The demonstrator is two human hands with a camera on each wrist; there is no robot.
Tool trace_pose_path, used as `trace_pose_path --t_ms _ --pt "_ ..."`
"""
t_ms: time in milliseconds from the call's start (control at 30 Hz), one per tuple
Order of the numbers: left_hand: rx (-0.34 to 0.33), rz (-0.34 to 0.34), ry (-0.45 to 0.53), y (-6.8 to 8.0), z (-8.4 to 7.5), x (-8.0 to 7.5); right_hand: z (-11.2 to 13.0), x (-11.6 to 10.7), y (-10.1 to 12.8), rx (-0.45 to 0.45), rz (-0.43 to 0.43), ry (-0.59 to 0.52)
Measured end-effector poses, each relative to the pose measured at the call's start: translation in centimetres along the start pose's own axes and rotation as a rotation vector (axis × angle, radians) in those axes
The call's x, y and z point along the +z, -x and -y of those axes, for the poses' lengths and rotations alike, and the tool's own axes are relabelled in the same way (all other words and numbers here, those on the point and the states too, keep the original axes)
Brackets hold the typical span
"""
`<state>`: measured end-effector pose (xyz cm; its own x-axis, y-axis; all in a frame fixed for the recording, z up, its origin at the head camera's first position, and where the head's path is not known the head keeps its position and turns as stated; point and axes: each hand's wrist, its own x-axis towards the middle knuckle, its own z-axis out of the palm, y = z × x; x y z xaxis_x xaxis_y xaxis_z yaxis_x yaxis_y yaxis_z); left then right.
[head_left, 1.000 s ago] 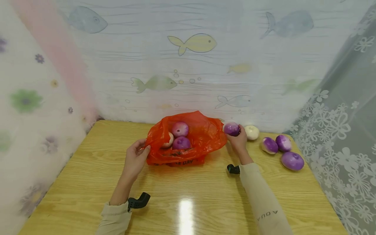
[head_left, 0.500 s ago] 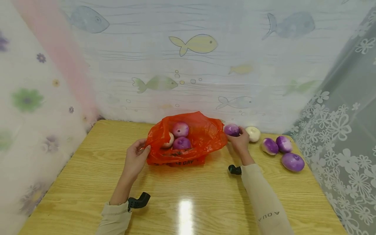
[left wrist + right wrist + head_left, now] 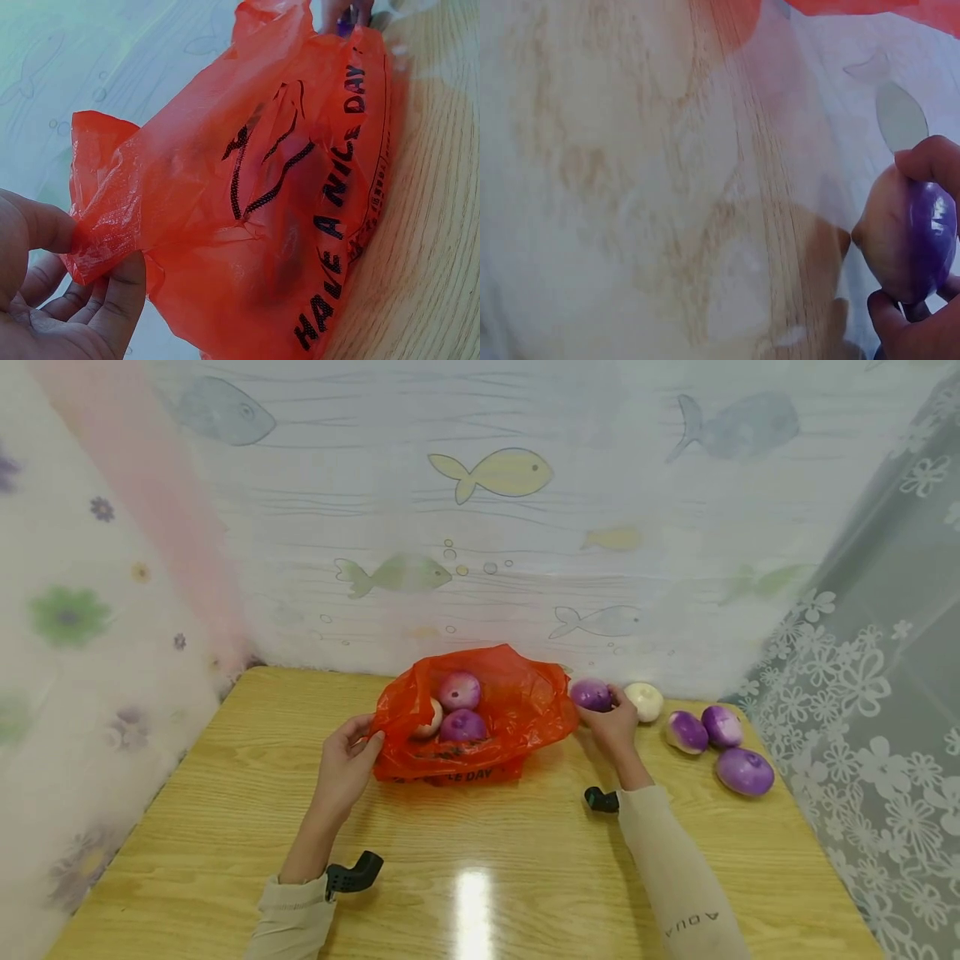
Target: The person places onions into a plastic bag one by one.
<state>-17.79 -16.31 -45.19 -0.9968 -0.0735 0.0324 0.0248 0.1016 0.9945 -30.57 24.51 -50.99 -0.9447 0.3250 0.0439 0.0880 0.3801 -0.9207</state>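
Note:
A red plastic bag (image 3: 525,693) with black lettering lies on the table, its mouth spread open. Inside sit two purple-and-white turnips (image 3: 460,691) and a pale one (image 3: 429,720), partly covered by the bag's edge. My left hand (image 3: 350,760) pinches the bag's left rim between thumb and fingers; the left wrist view shows the gathered red plastic (image 3: 105,225) in that grip. Just beyond the bag's right end, my right hand (image 3: 613,722) grips a purple turnip (image 3: 591,695). The right wrist view shows this turnip (image 3: 907,232) held between thumb and fingers, its pale pointed end exposed.
A white turnip (image 3: 643,702) lies right of my right hand, near the back wall. Farther right, three purple-and-white turnips (image 3: 744,772) form a cluster near the table's right edge. A fish-patterned curtain (image 3: 495,527) hangs behind the wooden table (image 3: 225,827).
My right hand and the turnip in it have shifted very slightly toward me. The left hand and the bag keep their places.

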Motion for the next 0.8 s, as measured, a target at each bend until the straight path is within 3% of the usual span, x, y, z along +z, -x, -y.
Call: trace_pose_path --t_ms 800 --pt "0.007 0.001 -0.011 -0.1 0.0 0.0 1.7 -0.3 3.0 -0.078 -0.016 -0.083"
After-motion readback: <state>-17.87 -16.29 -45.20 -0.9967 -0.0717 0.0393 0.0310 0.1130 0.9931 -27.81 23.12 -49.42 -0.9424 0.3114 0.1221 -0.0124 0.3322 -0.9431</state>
